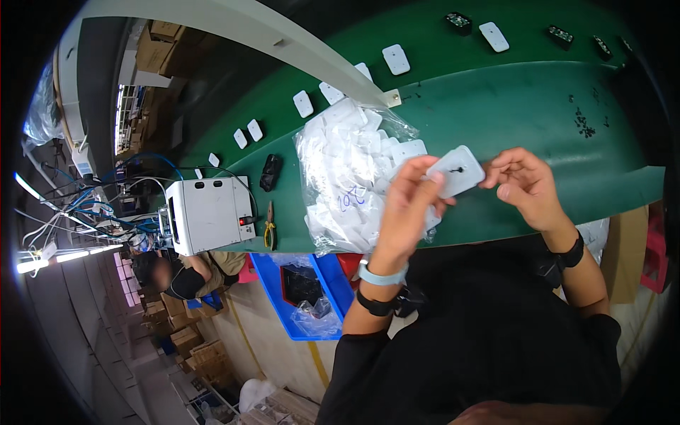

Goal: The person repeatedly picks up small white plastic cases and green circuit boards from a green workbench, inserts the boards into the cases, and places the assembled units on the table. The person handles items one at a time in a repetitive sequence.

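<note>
My left hand (409, 205) is closed on a white rounded rectangular plastic cover (467, 178), thumb on its face. A small black mark or part shows near the middle of the cover. Just beside the cover's right edge is my right hand (528, 185), its fingers loosely curled and the thumb apart from them; nothing shows in it. Under and left of my left hand lies a clear plastic bag (333, 173) full of similar white covers, with blue handwriting on it.
White covers (396, 59) and black housings with circuit boards (459, 23) lie spaced along the green belt (439, 57). Small black parts (584, 124) are scattered at right. Pliers (270, 227), a black part (269, 172) and a white machine (212, 214) stand left. A blue bin (273, 290) sits below; another person (205, 273) is beyond.
</note>
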The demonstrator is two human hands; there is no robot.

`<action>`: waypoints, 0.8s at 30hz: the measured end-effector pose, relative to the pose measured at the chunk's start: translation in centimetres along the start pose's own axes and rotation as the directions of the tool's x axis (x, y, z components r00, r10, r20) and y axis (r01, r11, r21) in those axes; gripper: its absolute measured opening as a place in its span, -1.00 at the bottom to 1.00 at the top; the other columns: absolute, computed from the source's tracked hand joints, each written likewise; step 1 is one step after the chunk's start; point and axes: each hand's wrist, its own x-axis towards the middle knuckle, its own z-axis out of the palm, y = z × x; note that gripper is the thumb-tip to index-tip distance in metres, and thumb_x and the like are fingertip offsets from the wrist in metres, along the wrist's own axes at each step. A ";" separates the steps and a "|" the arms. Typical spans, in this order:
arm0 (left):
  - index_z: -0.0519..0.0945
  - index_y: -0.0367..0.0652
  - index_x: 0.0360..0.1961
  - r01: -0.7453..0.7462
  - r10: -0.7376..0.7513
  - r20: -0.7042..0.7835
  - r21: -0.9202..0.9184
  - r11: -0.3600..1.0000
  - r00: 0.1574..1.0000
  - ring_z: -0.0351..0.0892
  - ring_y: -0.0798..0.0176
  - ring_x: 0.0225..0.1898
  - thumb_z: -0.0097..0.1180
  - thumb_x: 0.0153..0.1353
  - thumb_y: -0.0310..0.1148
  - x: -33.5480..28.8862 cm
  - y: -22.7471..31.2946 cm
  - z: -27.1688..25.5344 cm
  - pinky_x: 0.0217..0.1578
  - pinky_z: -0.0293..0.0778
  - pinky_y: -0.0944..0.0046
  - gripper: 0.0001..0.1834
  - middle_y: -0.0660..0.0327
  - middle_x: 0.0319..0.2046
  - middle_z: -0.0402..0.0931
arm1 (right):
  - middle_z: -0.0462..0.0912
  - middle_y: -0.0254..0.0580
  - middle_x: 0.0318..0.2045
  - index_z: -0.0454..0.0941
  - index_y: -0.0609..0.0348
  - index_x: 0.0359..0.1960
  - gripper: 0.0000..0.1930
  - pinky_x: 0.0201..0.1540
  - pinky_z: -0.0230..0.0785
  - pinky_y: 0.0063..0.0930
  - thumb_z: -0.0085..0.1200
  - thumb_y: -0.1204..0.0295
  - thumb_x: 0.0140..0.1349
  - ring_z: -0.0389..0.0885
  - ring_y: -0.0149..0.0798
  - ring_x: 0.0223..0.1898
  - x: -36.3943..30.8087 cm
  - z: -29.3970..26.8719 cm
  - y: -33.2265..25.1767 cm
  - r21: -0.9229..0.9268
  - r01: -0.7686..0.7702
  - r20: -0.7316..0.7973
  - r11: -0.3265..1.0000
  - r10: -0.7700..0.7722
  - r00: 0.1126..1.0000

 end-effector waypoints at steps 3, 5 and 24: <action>0.48 -0.28 0.01 0.042 -0.042 0.021 -0.005 0.999 0.999 0.62 0.27 -0.33 0.10 0.38 -0.38 3.0 1.1 -4.5 -0.30 0.55 0.28 -0.74 0.13 -0.17 0.57 | 0.59 -0.13 -0.09 0.42 0.32 0.08 -0.69 0.06 0.50 -0.39 0.04 0.67 0.31 0.61 -0.29 -0.05 1.3 0.5 0.4 -0.058 -0.193 -0.152 0.979 0.182 0.971; 0.48 -0.30 0.00 -0.050 0.073 -0.126 0.176 0.983 0.989 0.62 0.29 -0.32 0.12 0.35 -0.44 4.7 -0.4 -4.7 -0.32 0.54 0.31 -0.75 0.12 -0.17 0.57 | 0.60 -0.14 -0.10 0.41 0.32 0.08 -0.71 0.02 0.51 -0.45 0.05 0.64 0.33 0.62 -0.35 -0.08 1.7 0.4 2.3 0.007 -0.300 -0.244 0.954 0.293 0.925; 0.65 -0.30 -0.07 -0.016 0.518 -0.240 0.898 0.440 0.821 0.68 0.22 -0.21 0.21 0.24 -0.29 21.4 10.9 -29.6 -0.21 0.54 0.25 -0.67 0.12 -0.23 0.71 | 0.57 -0.12 0.02 0.53 0.22 -0.11 -0.63 0.16 0.35 -0.19 0.24 0.64 -0.01 0.49 0.02 0.07 2.3 -7.2 -1.6 -0.972 -0.048 -0.063 0.230 -0.060 0.996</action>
